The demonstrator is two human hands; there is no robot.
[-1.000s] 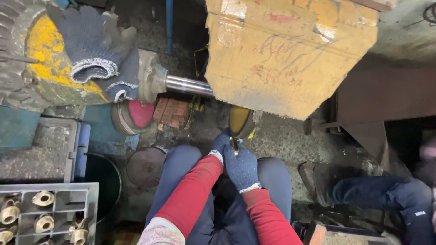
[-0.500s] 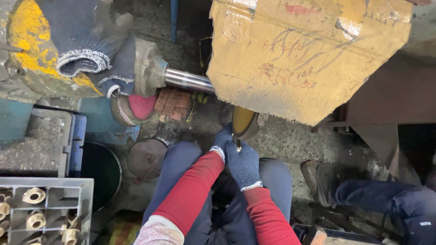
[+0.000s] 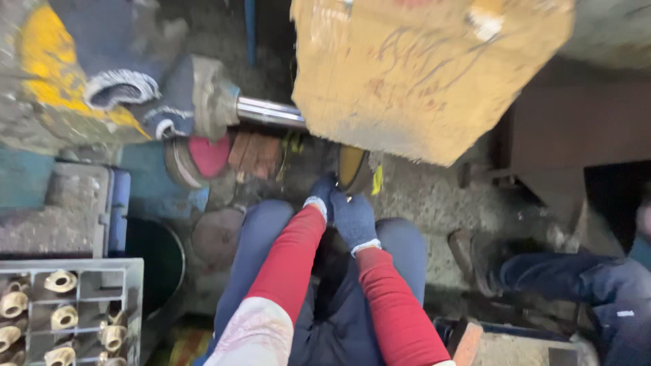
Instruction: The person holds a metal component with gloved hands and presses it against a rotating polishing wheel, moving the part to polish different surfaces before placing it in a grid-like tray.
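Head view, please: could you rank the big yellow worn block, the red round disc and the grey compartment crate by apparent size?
1. Big yellow worn block, largest, though nearest the camera.
2. Grey compartment crate, cut off by the frame edge.
3. Red round disc, smallest.

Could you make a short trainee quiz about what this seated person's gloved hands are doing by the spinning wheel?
1. True or false: the left hand and right hand both wear dark blue knit gloves.
2. What fills the grey plastic compartment crate at lower left? A) brass fittings B) red rags C) paint tins
3. The small yellowish buffing wheel sits just ____ the hands in the picture.

Key: 1 true; 2 A; 3 above
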